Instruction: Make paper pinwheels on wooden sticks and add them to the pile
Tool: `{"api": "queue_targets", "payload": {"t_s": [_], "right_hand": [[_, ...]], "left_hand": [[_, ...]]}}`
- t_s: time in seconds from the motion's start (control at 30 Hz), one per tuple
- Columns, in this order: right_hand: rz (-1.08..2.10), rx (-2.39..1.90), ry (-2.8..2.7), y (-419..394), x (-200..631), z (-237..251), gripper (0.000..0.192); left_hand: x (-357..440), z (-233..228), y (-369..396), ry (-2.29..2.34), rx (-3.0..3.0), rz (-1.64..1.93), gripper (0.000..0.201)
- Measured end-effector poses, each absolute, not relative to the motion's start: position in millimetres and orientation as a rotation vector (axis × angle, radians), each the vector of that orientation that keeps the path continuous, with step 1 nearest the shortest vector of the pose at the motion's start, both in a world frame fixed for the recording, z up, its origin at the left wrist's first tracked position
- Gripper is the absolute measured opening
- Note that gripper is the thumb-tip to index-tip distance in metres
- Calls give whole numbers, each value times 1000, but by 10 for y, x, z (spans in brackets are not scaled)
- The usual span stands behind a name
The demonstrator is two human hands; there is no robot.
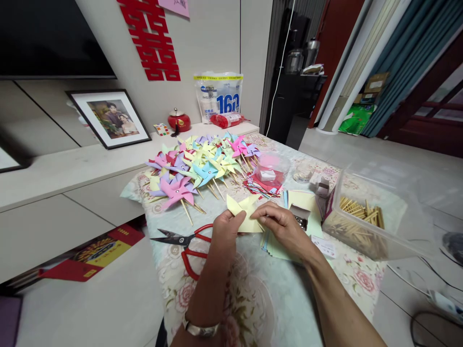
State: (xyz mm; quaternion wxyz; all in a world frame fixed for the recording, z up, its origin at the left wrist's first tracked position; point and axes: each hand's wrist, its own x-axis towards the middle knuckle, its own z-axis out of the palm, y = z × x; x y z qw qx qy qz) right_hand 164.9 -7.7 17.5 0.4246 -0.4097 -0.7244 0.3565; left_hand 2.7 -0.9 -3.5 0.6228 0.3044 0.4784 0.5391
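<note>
Even, soft indoor light, with faint shadows. Straight lines bow toward the frame edges. Lower foreground is slightly blurred.

Matt yellow paper sheet point(248, 217); matt paper pinwheels point(202, 168) on pale wooden sticks. Scissors point(188, 243) have dark metal blades, glossy red handles. Clear glossy plastic box point(383, 212) right; smooth floral tablecloth point(260, 299).

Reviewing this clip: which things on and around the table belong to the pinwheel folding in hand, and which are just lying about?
In use:
left hand and right hand pinching the yellow cut paper square
red-handled scissors
clear plastic box of wooden sticks
pile of finished pastel paper pinwheels

Lying about:
framed photo
round red lidded jar
white and blue plastic bag
</note>
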Motion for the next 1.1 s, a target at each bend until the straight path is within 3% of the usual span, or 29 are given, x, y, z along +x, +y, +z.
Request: {"api": "queue_targets", "payload": {"t_s": [0.43, 1.1], "right_hand": [[864, -1025, -1866, -79, 1644, 188, 10], [1030, -1335, -1647, -88, 1568, 191, 17]], "left_hand": [[34, 19, -20, 1121, 779, 1212, 23], [88, 27, -26, 1156, 854, 1184, 24]]}}
